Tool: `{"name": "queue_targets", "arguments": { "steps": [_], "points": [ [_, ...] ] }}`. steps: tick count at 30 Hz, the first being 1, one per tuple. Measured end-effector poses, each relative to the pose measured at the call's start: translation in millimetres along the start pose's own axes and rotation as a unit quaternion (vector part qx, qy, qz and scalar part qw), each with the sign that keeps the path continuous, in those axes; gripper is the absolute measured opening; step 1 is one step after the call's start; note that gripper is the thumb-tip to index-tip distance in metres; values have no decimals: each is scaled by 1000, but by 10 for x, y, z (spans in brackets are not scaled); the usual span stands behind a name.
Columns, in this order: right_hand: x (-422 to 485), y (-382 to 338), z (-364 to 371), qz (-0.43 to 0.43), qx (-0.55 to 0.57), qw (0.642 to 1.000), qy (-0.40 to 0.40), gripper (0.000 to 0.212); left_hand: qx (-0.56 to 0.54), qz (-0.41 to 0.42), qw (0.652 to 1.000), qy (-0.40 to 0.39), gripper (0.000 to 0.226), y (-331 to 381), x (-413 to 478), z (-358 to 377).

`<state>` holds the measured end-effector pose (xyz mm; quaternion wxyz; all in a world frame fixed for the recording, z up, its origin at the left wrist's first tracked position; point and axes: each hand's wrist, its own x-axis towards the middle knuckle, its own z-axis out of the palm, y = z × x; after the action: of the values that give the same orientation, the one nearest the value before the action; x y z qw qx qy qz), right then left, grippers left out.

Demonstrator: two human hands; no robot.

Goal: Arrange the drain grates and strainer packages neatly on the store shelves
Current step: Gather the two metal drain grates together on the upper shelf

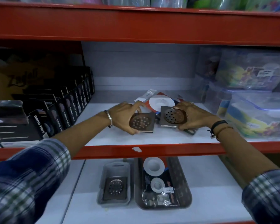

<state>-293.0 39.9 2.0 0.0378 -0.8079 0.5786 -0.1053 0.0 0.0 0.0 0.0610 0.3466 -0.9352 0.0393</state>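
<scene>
Down on the lower shelf, one drain grate [114, 188] sits in a grey tray [102, 183] beside a strainer package [158, 180]. Up on the middle shelf [120, 138], left hand [123, 116] grips a square grate [141, 122] and right hand [193, 116] grips another grate [174, 116] — strainer packs [160, 101] just behind.

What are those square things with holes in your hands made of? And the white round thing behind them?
Square grates: probably metal, shiny; they glint and mirror the shelf's red. White round strainer: looks like matte plastic, in a clear crinkly packet.
</scene>
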Motion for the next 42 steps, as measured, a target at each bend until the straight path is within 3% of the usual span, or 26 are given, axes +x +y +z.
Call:
{"name": "queue_targets", "arguments": {
  "steps": [5,10,12,15,19,26,32,37,39,42],
  "points": [
    [93,-310,-48,-7,56,998,-7,78,-40,-100,993,-38,110,-401,-290,-29],
    [319,-796,50,-34,95,994,-52,73,-111,-158,978,-74,101,-540,-469,230],
    [409,-957,124,-41,107,991,-65,76,-184,-176,964,-77,103,-558,-507,275],
    [575,-1175,255,-48,137,986,-81,63,-288,-199,932,-92,117,-619,-576,288],
    [846,-1385,397,-57,110,985,-118,61,-380,-221,895,-77,121,-722,-620,260],
    [1061,-1485,544,-31,96,977,-187,86,-339,-239,905,-97,131,-840,-641,304],
    [1095,-1507,605,-45,58,978,-197,66,-303,-211,924,-102,114,-831,-656,305],
    [1021,-1424,564,-36,90,976,-195,92,-295,-211,926,-107,118,-787,-636,313],
    [923,-1319,485,-25,143,976,-162,95,-317,-200,924,-70,120,-698,-602,272],
    [736,-1117,367,-17,242,969,-51,79,-350,-198,913,75,106,-443,-431,258]
  ]
}}
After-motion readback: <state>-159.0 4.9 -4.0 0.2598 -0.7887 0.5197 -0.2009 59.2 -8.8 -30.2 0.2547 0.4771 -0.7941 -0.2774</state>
